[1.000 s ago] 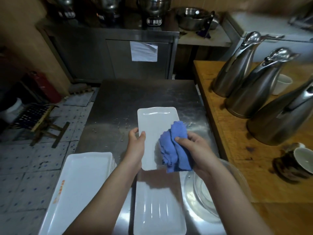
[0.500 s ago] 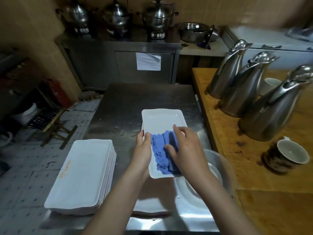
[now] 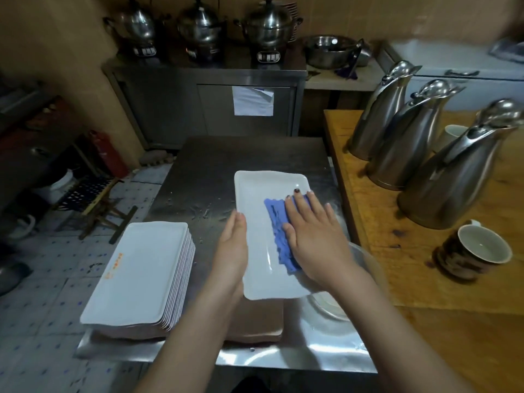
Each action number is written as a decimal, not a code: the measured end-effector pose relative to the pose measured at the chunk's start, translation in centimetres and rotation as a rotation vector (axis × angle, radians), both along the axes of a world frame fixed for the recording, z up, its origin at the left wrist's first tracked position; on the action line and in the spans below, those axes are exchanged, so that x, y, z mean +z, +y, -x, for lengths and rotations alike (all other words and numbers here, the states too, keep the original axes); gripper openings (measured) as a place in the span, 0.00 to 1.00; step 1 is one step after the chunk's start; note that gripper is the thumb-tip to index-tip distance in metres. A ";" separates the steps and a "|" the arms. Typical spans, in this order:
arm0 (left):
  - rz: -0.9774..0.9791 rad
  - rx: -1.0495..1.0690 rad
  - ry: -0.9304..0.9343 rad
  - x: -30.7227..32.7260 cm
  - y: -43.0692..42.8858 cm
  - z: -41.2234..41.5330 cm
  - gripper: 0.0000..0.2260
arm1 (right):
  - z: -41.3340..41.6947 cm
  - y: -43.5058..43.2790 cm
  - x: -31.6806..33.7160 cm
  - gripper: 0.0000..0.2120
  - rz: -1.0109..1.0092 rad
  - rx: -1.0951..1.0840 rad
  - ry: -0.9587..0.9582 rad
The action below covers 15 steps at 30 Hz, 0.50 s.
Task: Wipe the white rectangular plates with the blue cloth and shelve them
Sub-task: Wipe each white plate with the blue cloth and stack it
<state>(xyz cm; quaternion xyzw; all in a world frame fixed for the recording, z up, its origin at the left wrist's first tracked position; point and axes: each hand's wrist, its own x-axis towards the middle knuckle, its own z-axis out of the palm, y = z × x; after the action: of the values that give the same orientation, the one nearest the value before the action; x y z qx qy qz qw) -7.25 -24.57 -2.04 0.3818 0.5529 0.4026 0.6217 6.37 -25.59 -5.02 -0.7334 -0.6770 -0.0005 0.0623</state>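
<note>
you are seeing no readable text: the orange print [image 3: 114, 265] on top of the stack of white plates [image 3: 150, 268] is blurring into marks, and the paper sheet [image 3: 252, 101] on the cabinet door [image 3: 217, 117] is showing nothing legible.

White plate [image 3: 263, 251] raised, blue cloth [image 3: 276, 222] flat on it.
</note>
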 end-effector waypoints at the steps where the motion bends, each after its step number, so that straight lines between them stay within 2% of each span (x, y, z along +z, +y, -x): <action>1: -0.007 0.021 -0.002 0.2 0.3 0.3 0.17 | 0.2 -0.8 -0.2 0.26 -0.010 0.025 0.001; 5: -0.012 0.032 0.079 0.4 0.7 0.4 0.19 | 3.4 -2.6 -0.8 0.30 -0.005 0.187 0.156; 8: 0.028 -0.015 0.078 0.2 0.2 0.1 0.18 | 3.9 -0.7 -0.6 0.26 -0.043 0.226 0.103; 13: 0.069 0.028 0.028 0.0 1.4 1.5 0.17 | 1.9 1.9 -1.0 0.25 -0.052 -0.050 -0.002; 15: 0.058 0.015 0.044 -0.1 1.9 2.1 0.17 | 2.5 0.8 -1.7 0.26 -0.067 -0.062 -0.026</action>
<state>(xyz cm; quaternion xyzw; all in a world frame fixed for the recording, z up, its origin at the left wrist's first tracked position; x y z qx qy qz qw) -9.36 -22.62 -2.13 0.3680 0.5807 0.3826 0.6172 3.91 -24.76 -6.69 -0.7513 -0.6544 -0.0346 0.0777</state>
